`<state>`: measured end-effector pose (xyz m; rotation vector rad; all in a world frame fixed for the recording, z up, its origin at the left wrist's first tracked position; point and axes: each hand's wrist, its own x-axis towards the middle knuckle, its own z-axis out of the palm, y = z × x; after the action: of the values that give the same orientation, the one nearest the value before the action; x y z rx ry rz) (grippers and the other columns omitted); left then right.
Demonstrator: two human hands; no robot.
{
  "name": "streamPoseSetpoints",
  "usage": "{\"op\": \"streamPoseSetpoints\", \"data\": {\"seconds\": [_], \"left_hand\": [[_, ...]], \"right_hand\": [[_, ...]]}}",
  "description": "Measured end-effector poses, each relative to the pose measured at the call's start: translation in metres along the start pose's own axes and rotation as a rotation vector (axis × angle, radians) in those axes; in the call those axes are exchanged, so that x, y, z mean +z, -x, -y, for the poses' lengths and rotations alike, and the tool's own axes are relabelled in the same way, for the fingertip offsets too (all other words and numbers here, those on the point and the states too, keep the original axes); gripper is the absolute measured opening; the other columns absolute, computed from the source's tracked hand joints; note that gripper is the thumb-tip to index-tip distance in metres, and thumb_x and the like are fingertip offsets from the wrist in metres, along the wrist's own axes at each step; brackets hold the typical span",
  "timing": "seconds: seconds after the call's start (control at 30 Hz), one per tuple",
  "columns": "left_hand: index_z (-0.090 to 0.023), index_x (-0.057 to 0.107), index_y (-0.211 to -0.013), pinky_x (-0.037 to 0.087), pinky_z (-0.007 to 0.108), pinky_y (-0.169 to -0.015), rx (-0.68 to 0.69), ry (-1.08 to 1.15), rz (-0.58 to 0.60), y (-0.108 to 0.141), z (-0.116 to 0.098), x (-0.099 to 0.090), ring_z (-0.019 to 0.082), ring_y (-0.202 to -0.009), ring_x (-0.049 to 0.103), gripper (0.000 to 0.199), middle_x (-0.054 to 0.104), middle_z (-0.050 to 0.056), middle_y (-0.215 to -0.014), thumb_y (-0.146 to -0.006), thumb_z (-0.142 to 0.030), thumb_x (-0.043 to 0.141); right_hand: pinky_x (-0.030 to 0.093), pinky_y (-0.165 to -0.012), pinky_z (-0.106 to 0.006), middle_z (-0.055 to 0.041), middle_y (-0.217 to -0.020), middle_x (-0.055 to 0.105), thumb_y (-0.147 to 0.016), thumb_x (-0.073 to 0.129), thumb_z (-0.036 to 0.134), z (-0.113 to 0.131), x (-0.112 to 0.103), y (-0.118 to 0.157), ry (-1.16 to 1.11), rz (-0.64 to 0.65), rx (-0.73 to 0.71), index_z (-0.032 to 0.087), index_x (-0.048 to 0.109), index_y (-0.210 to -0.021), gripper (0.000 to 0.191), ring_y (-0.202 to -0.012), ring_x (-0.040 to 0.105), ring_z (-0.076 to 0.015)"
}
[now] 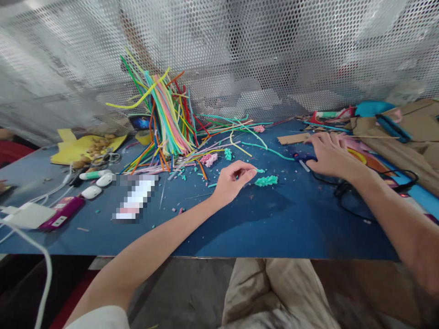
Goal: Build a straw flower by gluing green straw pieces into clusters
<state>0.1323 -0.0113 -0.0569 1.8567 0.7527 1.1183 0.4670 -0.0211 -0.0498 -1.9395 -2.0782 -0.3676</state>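
Observation:
Above the middle of the table, my left hand point(233, 182) is closed in a pinch on a short teal pipe cleaner piece point(260, 171), whose end sticks out past the fingertips. Just under it lies a fuller teal pipe cleaner leaf point(266, 181) on the table. My right hand point(327, 153) is stretched out on the right, fingers spread, with the thumb beside a dark blue tool that looks like a glue gun point(297, 155). A translucent stick point(304, 166) lies by that tool; part of it is hidden by the hand.
A tall bundle of coloured pipe cleaners point(168, 114) stands at the back left. Pink point(209, 159) and teal twisted pieces lie near it. At left are a blurred phone point(137, 197), earbuds point(104, 179) and scissors point(109, 156). Black cable point(343, 192) and cardboard point(411, 121) lie at right.

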Motion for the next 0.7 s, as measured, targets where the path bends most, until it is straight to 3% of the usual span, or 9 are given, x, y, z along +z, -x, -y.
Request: {"op": "streamPoseSetpoints", "data": {"seconds": [0.07, 0.13, 0.23, 0.33, 0.47, 0.7], "left_hand": [[-0.023, 0.075, -0.092, 0.040, 0.029, -0.064, 0.055, -0.032, 0.016, 0.001, -0.003, 0.000, 0.013, -0.069, 0.052, 0.020, 0.067, 0.003, -0.084, -0.089, -0.042, 0.070], [-0.023, 0.075, -0.090, 0.043, 0.030, -0.070, 0.113, -0.092, 0.053, 0.001, -0.006, 0.001, 0.015, -0.073, 0.056, 0.019, 0.070, 0.004, -0.085, -0.089, -0.041, 0.070], [-0.023, 0.075, -0.089, 0.045, 0.034, -0.081, 0.206, -0.234, 0.132, 0.001, -0.010, 0.003, 0.018, -0.079, 0.060, 0.019, 0.072, 0.005, -0.086, -0.091, -0.040, 0.068], [-0.025, 0.076, -0.094, 0.041, 0.037, -0.089, 0.298, -0.416, 0.191, 0.000, -0.010, 0.004, 0.020, -0.088, 0.063, 0.018, 0.075, 0.005, -0.095, -0.095, -0.037, 0.064], [-0.025, 0.075, -0.097, 0.037, 0.036, -0.083, 0.337, -0.610, 0.188, 0.000, -0.008, 0.004, 0.020, -0.090, 0.062, 0.021, 0.075, 0.005, -0.098, -0.097, -0.039, 0.060], [-0.026, 0.074, -0.097, 0.035, 0.033, -0.077, 0.388, -0.776, 0.138, 0.000, -0.008, 0.006, 0.015, -0.088, 0.060, 0.022, 0.075, -0.001, -0.096, -0.099, -0.042, 0.058]], "right_hand": [[0.040, -0.103, -0.058, -0.0192, -0.130, 0.058, -0.081, 0.059, 0.027, 0.014, -0.012, 0.001, -0.148, -0.149, -0.061, 0.017, 0.057, -0.125, 0.045, -0.124, 0.050, -0.0414], [0.046, -0.101, -0.052, -0.0116, -0.119, 0.066, -0.088, 0.055, 0.027, 0.033, -0.025, 0.004, -0.401, -0.210, -0.141, 0.025, 0.062, -0.117, 0.030, -0.114, 0.060, -0.0332], [0.050, -0.098, -0.049, -0.0051, -0.106, 0.071, -0.093, 0.056, 0.029, 0.065, -0.038, 0.014, -0.661, -0.198, -0.353, 0.031, 0.068, -0.102, 0.016, -0.106, 0.065, -0.0285], [0.054, -0.092, -0.044, -0.0039, -0.104, 0.073, -0.095, 0.057, 0.029, 0.089, -0.039, 0.023, -0.777, -0.092, -0.498, 0.032, 0.069, -0.106, 0.016, -0.101, 0.066, -0.0254], [0.056, -0.085, -0.040, -0.0045, -0.101, 0.072, -0.097, 0.058, 0.034, 0.101, -0.029, 0.028, -0.803, -0.026, -0.481, 0.030, 0.066, -0.114, 0.019, -0.092, 0.068, -0.0219], [0.056, -0.080, -0.032, -0.0032, -0.097, 0.072, -0.095, 0.061, 0.034, 0.104, -0.023, 0.026, -0.787, -0.037, -0.434, 0.023, 0.067, -0.105, 0.015, -0.085, 0.068, -0.0170]]}}
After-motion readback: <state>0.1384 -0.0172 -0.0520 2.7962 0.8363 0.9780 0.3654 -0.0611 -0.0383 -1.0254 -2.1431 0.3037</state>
